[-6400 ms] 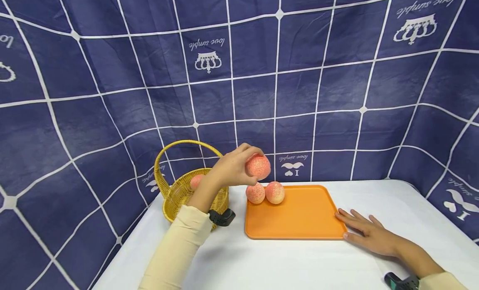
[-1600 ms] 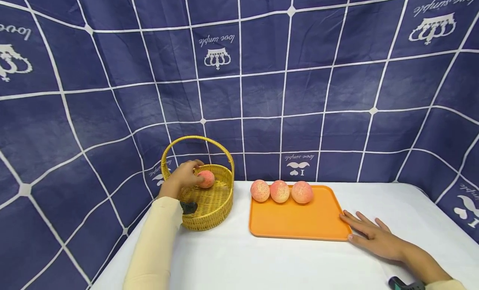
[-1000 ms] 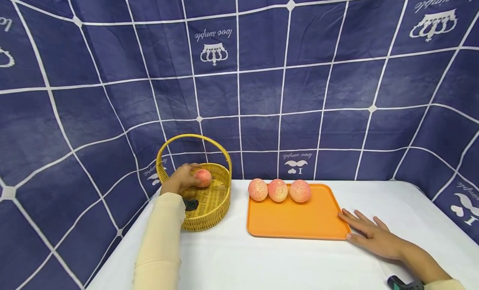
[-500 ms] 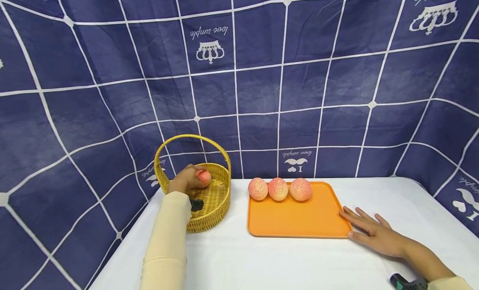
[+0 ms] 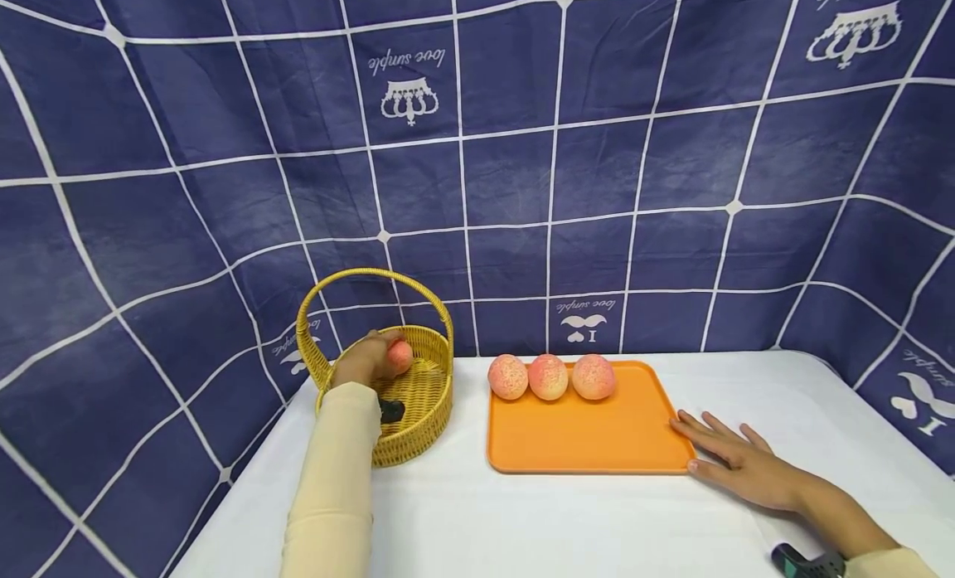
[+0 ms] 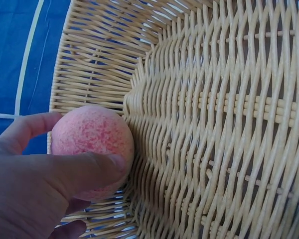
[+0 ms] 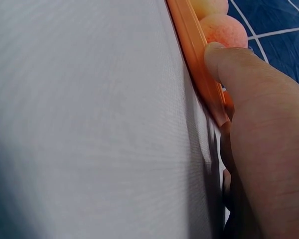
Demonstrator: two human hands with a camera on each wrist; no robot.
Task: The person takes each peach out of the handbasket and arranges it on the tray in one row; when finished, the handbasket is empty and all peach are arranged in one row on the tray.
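Observation:
Inside the yellow wicker basket [image 5: 425, 408], my left hand [image 5: 367, 358] reaches down to a pink speckled peach [image 6: 95, 137]. The left wrist view shows the thumb laid across the peach and a finger curled round its far side, close to the basket's wall. Three more peaches, a left one [image 5: 508, 376], a middle one [image 5: 548, 376] and a right one [image 5: 593, 376], sit in a row along the back of the orange tray [image 5: 589, 437]. My right hand [image 5: 746, 470] lies with its fingers spread at the tray's right edge, the thumb touching the rim.
The basket's tall handle [image 5: 373, 271] arches over the left hand. A white cloth [image 5: 462, 528] covers the table. Behind it hangs a dark blue curtain [image 5: 507, 180] with white grid lines.
Earlier the left hand held a peach above the tray, where two lay; now three lie there. The hand has moved left into the basket and closed round another peach. The right hand stays put.

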